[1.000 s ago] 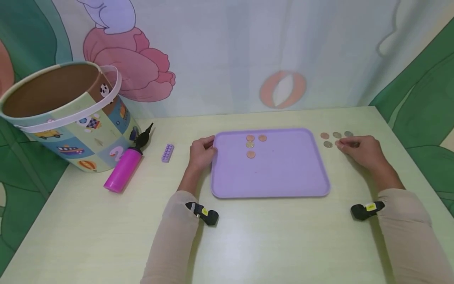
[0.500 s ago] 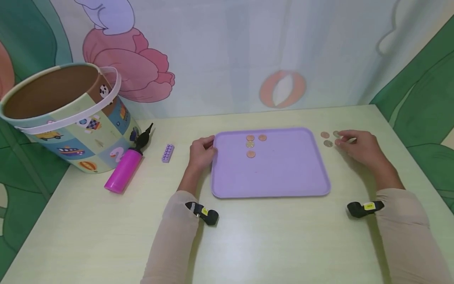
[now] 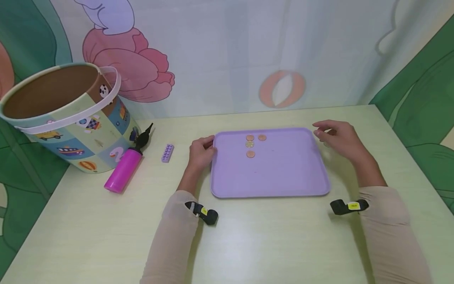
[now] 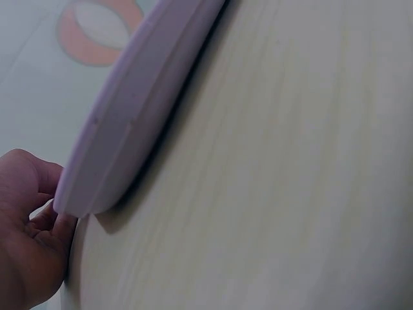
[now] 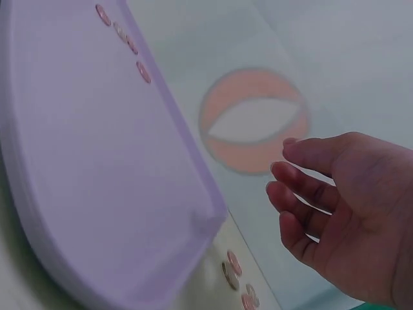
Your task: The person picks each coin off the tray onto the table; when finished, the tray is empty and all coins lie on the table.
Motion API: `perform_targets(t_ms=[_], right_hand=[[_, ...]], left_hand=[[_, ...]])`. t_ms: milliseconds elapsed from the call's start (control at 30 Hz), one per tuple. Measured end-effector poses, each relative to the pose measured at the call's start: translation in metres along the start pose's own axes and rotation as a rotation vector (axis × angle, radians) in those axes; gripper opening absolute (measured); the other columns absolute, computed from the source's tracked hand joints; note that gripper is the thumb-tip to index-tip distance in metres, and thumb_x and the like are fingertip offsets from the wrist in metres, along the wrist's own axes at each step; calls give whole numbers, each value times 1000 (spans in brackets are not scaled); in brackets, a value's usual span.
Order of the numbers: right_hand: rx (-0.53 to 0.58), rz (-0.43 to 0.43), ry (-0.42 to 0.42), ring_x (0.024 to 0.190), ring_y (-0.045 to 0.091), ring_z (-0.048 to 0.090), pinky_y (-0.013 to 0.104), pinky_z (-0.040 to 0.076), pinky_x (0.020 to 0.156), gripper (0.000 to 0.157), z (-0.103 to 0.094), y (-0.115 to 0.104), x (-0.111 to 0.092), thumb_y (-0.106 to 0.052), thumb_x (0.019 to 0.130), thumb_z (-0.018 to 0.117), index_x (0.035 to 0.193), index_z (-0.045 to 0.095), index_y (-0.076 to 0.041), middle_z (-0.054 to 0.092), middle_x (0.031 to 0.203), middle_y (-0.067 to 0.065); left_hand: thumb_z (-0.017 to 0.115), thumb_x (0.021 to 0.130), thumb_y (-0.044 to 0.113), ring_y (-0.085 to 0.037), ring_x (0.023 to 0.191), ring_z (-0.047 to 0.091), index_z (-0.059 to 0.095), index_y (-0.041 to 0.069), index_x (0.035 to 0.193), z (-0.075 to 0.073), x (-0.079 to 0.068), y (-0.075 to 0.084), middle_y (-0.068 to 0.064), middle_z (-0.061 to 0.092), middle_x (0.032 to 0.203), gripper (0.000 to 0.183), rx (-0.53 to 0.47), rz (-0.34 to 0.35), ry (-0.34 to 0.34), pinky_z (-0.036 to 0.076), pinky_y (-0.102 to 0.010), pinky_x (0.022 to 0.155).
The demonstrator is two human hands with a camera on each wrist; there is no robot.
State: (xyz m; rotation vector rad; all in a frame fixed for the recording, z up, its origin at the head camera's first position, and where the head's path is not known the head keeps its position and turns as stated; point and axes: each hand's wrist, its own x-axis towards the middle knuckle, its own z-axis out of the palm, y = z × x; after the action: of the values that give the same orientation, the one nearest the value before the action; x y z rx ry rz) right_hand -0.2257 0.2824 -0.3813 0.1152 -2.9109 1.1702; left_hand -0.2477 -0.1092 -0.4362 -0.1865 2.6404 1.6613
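A flat purple tray [image 3: 283, 173] lies on the table. Several coins [image 3: 250, 154] rest in its upper left part, mostly copper-coloured with one yellowish. My left hand [image 3: 201, 157] pinches the tray's left edge; in the left wrist view the hand [image 4: 32, 226] meets the tray's raised side [image 4: 129, 116]. Over the table beside the tray's upper right corner is my right hand [image 3: 340, 140]. In the right wrist view its fingers are loosely bent, with a gap between thumb and fingertips and no coin visible there. More coins [image 5: 230, 276] lie below it on the table, nearly all hidden in the head view.
On the left stands a large patterned bucket [image 3: 81, 134] with a pale handle. A magenta hand pump [image 3: 124, 169] with a black nozzle leans against it. A purple toy brick [image 3: 168, 153] lies between pump and tray. A printed curtain [image 3: 213, 59] hangs behind the table.
My right hand has moved left and away from me, from the coins on the table to the tray's upper right corner. The left hand, the tray and its coins stay put.
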Motion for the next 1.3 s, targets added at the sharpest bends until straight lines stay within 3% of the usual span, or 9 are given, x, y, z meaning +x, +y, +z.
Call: perform_targets(t_ms=[233,467,600,700,867,1000,1300], right_hand=[[61,-20,-28,85,12,64,14,47,71,39,14,-20,5,-23,103,59,135,63,-3,70,116,23],[145,-77,-74,77,-10,57,12,46,71,38,33,-33,10,-18,101,62,133,63,2,68,119,26],[158,-100,-99,82,0,59,10,46,71,36,47,-40,17,-14,99,63,131,65,4,68,120,26],[133,-117,-121,92,15,62,12,47,76,34,58,-43,23,-11,100,61,130,65,4,68,124,26],[105,-131,-138,111,37,65,32,52,93,34,75,-43,34,-9,100,58,131,65,4,68,128,27],[106,-121,-165,114,40,65,43,52,100,35,86,-41,42,-9,100,57,132,64,4,68,126,27],[138,-112,-131,113,39,63,41,52,99,36,105,-42,54,-8,96,62,130,64,6,68,125,28]], left_hand=[[58,94,1,-28,133,60,58,3,142,0,-1,0,-18,62,141,48,5,-12,-5,50,-37,114],[59,93,1,-28,131,61,59,2,140,0,-1,-2,-18,63,140,48,-10,-8,0,50,-36,113],[59,92,1,-28,131,62,59,3,141,-2,-2,-3,-18,63,140,48,-5,-9,1,51,-36,113],[58,93,1,-28,131,62,59,3,141,-3,-3,-3,-18,63,140,49,-4,-12,1,51,-36,113],[58,93,1,-28,132,61,58,3,142,-4,-3,-3,-18,63,140,49,-5,-14,-4,50,-36,114],[59,93,1,-28,131,61,58,3,142,-4,-2,-4,-18,63,140,49,6,-19,6,51,-36,113],[59,91,0,-30,127,64,60,1,139,0,2,-3,-21,65,137,48,-7,20,-4,53,-37,110]])
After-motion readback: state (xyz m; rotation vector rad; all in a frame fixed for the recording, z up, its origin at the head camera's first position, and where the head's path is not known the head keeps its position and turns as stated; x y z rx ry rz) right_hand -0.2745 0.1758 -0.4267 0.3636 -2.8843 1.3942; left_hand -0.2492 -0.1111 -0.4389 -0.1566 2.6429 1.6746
